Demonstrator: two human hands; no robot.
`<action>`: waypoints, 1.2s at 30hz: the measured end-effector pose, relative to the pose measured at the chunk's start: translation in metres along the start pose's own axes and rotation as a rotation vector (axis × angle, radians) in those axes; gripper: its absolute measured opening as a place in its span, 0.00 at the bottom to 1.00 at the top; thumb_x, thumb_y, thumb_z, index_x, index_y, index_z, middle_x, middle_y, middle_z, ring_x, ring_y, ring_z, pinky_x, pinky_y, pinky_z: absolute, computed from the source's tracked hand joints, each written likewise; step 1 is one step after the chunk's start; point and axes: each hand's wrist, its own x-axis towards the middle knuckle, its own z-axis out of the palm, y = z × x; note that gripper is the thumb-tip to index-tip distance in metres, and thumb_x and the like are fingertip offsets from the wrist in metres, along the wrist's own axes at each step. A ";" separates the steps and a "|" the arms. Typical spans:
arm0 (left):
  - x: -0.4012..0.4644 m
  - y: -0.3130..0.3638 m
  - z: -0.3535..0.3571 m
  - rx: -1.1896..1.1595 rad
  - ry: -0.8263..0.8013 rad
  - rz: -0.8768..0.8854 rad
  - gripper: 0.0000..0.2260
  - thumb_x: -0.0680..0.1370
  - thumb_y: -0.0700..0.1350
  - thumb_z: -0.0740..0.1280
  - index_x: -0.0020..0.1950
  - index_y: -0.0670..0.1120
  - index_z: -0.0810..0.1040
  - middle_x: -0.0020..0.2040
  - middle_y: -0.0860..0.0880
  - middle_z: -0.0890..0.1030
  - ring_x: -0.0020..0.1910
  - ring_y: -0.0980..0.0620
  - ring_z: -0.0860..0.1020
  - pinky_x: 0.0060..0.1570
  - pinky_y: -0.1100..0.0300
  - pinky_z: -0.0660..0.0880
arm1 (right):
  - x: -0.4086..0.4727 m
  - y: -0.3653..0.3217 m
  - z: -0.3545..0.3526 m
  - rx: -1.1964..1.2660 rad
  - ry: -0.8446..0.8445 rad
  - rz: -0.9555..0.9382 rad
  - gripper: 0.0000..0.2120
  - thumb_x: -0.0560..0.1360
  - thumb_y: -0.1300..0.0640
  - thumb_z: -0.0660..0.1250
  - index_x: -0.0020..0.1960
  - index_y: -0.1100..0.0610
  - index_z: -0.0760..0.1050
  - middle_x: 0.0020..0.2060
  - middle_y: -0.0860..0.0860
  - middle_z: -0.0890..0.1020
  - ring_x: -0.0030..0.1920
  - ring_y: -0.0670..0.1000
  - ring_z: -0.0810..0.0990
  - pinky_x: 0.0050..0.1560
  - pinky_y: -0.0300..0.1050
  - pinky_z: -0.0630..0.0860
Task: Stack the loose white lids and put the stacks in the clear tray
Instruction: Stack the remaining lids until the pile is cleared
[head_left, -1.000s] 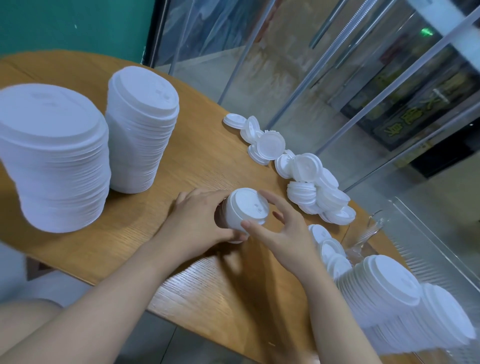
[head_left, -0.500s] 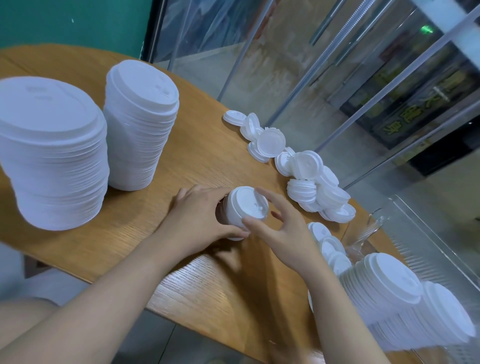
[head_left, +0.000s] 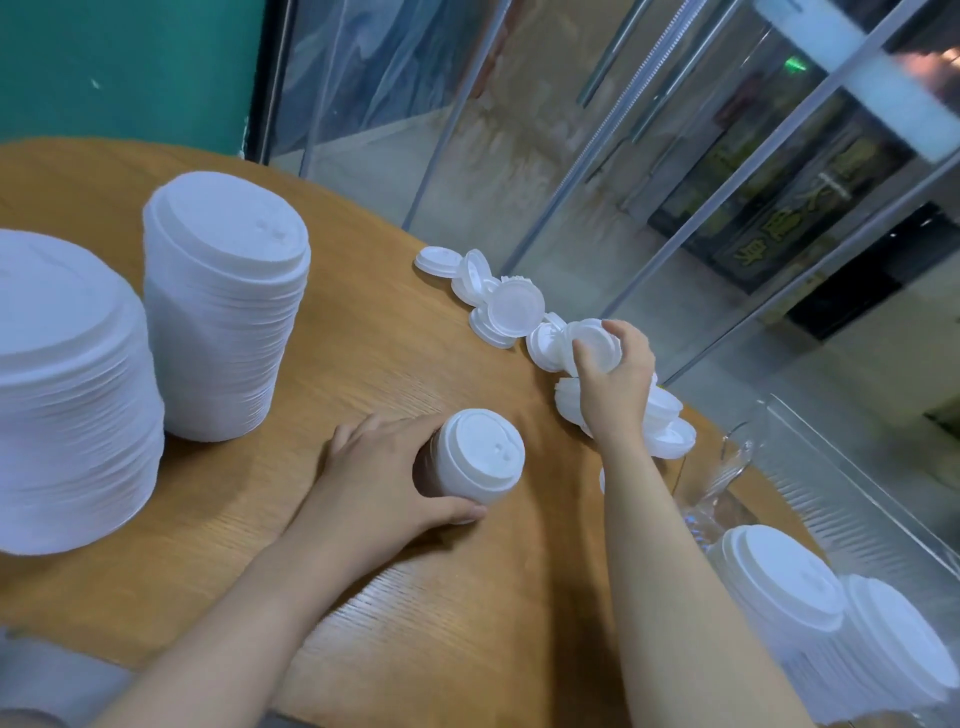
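Both hands grip lids: left hand (head_left: 384, 478) clasps short stack (head_left: 475, 465) mid-table, right hand (head_left: 615, 384) pinches edge-side lid (head_left: 592, 343).

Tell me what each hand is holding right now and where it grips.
Left hand wraps the side of the short lid stack on the table. Right hand pinches the rim of a loose lid.

Wood table (head_left: 363, 338) w/ 2 tall lid stacks (head_left: 228, 312), loose lids (head_left: 511, 312), clear tray (head_left: 857, 499).
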 end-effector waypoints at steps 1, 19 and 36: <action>0.001 -0.002 0.000 0.003 -0.006 0.006 0.38 0.61 0.75 0.73 0.69 0.67 0.71 0.56 0.68 0.77 0.60 0.60 0.69 0.62 0.57 0.61 | 0.006 0.004 0.001 -0.057 0.009 -0.032 0.20 0.75 0.54 0.72 0.65 0.56 0.77 0.63 0.48 0.79 0.66 0.51 0.75 0.69 0.55 0.72; 0.008 -0.003 0.000 -0.010 -0.037 0.009 0.39 0.57 0.78 0.65 0.67 0.70 0.71 0.48 0.74 0.72 0.55 0.64 0.66 0.59 0.59 0.59 | 0.017 -0.003 -0.004 -0.065 0.082 0.032 0.11 0.78 0.59 0.69 0.60 0.57 0.81 0.46 0.40 0.81 0.46 0.39 0.79 0.47 0.27 0.70; -0.001 -0.002 -0.009 -0.058 0.003 0.019 0.31 0.63 0.68 0.79 0.63 0.69 0.74 0.50 0.72 0.74 0.57 0.73 0.66 0.57 0.61 0.62 | -0.083 0.029 -0.023 0.003 -0.155 0.305 0.09 0.81 0.51 0.68 0.59 0.50 0.81 0.46 0.47 0.85 0.47 0.47 0.84 0.45 0.39 0.76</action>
